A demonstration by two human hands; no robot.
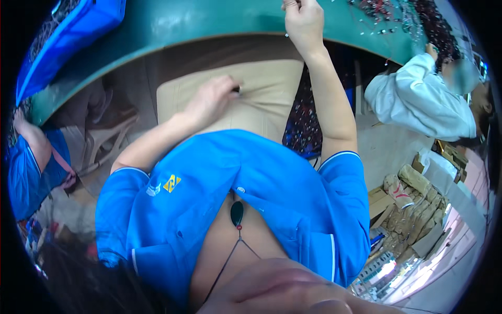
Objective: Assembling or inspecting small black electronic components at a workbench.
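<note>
My left hand [213, 100] hovers over or rests on the beige trousers [183, 94] of my lap; I cannot tell which. Its fingers curl together and are slightly blurred, with a small dark spot at the fingertips too unclear to name. Out over the green tabletop [209, 21], my right hand [305, 23] is closed in a pinch or fist at the upper edge of the picture. Whatever it holds, if anything, is hidden. A tiny shiny bit shows beside its wrist.
A blue bin [73, 44] with dark contents stands at the table's left. Dark red and clear small pieces [387, 13] lie at the right. A co-worker in a pale top [408, 99] sits right; another in blue [26, 172] is left. Cardboard boxes [413, 220] stand behind.
</note>
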